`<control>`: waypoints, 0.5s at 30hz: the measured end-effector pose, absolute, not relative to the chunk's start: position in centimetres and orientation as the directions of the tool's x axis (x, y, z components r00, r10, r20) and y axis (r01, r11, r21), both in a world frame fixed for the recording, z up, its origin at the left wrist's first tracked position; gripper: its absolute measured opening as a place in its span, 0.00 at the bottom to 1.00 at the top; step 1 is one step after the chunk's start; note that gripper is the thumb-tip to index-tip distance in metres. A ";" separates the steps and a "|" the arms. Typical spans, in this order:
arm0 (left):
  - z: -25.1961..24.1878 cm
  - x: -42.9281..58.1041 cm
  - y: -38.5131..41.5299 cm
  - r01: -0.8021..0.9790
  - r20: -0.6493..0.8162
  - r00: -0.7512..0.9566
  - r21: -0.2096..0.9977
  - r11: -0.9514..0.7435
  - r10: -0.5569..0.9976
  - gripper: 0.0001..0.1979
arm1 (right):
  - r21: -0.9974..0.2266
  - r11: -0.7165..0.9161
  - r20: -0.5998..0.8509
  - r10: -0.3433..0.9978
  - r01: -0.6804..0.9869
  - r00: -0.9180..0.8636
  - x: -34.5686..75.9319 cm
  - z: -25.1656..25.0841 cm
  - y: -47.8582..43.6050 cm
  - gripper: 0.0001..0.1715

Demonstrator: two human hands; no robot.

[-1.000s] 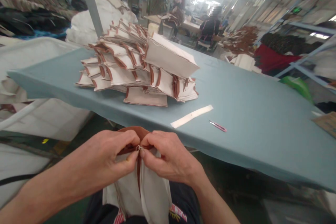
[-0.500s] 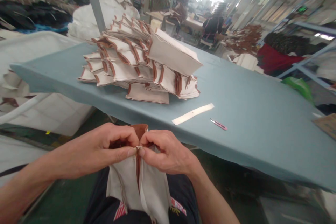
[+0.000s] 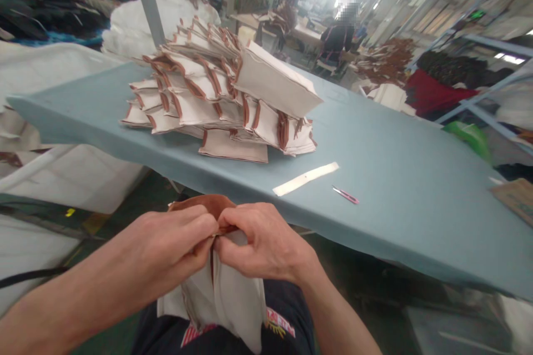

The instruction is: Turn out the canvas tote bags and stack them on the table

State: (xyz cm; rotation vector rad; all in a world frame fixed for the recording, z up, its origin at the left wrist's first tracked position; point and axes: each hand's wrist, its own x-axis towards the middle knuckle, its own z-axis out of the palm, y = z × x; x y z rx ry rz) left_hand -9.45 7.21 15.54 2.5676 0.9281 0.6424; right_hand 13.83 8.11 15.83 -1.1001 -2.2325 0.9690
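Observation:
A cream fabric piece with a brown lining (image 3: 237, 294) hangs over my lap, just in front of the table edge. My left hand (image 3: 179, 241) pinches its upper edge from the left. Right beside it, my right hand (image 3: 254, 238) grips the same edge, and the fingertips of both hands nearly meet at the middle seam. Brown lining shows above and behind the fingers. On the table lie a cream strip (image 3: 306, 178) and small pink-handled snips (image 3: 345, 194).
A large pile of cream and brown sewn pieces (image 3: 195, 105) stands on the blue-covered table (image 3: 395, 177). White bins (image 3: 95, 177) are at the left. A person (image 3: 335, 39) sits in the background; shelves with cloth stand at the right.
My left hand has turned, its fingers now curled over the edge. The fabric piece has shifted slightly left, and more brown lining shows at its top.

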 end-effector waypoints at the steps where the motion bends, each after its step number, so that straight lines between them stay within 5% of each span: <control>1: 15.3 -9.7 7.1 0.490 0.319 0.709 0.419 -0.765 0.629 0.15 | -0.788 0.407 0.089 0.818 0.462 -0.569 13.9 16.1 8.2 0.08; 9: 13.3 -12.0 7.2 0.430 0.260 0.825 0.288 -0.856 0.502 0.26 | -0.995 0.009 -0.058 0.743 0.096 -0.667 14.6 15.7 9.2 0.08; 15: 13.2 -11.6 7.7 0.450 0.212 0.797 0.417 -0.790 0.566 0.25 | -0.968 -0.248 -0.211 0.742 0.033 -0.636 14.0 13.9 8.9 0.08</control>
